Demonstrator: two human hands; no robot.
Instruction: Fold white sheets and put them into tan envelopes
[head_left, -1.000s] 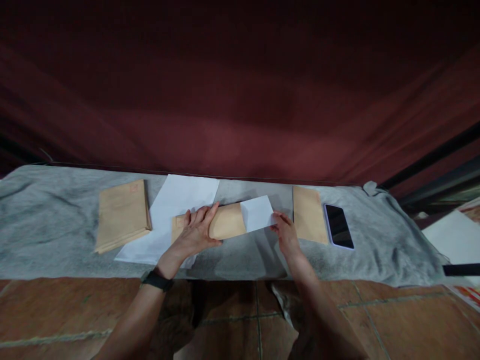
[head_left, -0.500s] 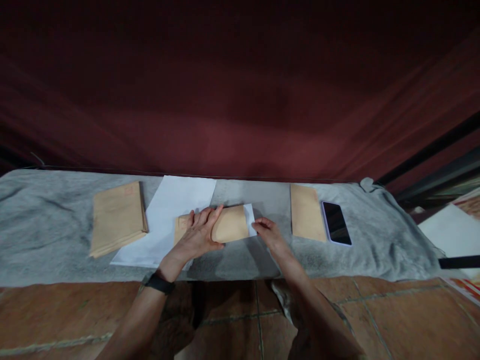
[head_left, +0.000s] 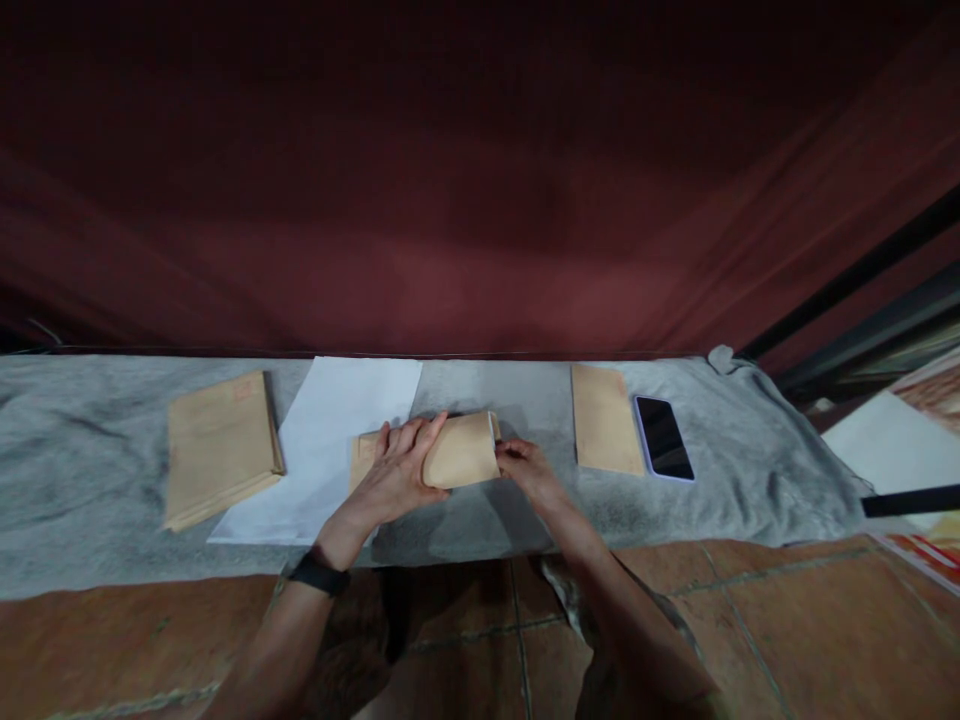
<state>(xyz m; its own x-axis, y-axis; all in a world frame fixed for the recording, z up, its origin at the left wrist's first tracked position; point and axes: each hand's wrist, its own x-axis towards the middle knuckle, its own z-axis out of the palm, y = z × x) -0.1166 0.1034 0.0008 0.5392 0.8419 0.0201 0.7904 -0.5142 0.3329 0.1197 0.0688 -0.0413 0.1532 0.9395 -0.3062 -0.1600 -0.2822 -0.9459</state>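
Brown paper makes up the envelope (head_left: 463,450) in front of you, which lies near the middle of the grey cloth (head_left: 450,535) over the desk. Its long axis runs mostly left to right, the right end canted slightly away from you, and its mouth faces right. A thin edge of white paper (head_left: 493,428) shows at that mouth; the rest of the sheet is hidden inside.

Your left hand (head_left: 401,470) lies across the envelope with its grip spread wide, thumb towards the near edge and fingers towards the far one. Your right hand (head_left: 525,465) is at the mouth, fingers bent together; you cannot tell whether that grip is pinching the paper.

Beneath the envelope's left part you have a large white sheet (head_left: 300,480), slanting away from you. Left of it sits a stack of brown envelopes (head_left: 217,445), a near corner overlapping the sheet. On your right, a single envelope (head_left: 607,420) points away from you, just beside a phone (head_left: 664,438) with a dark screen. Whatever these envelopes contain is out of sight.
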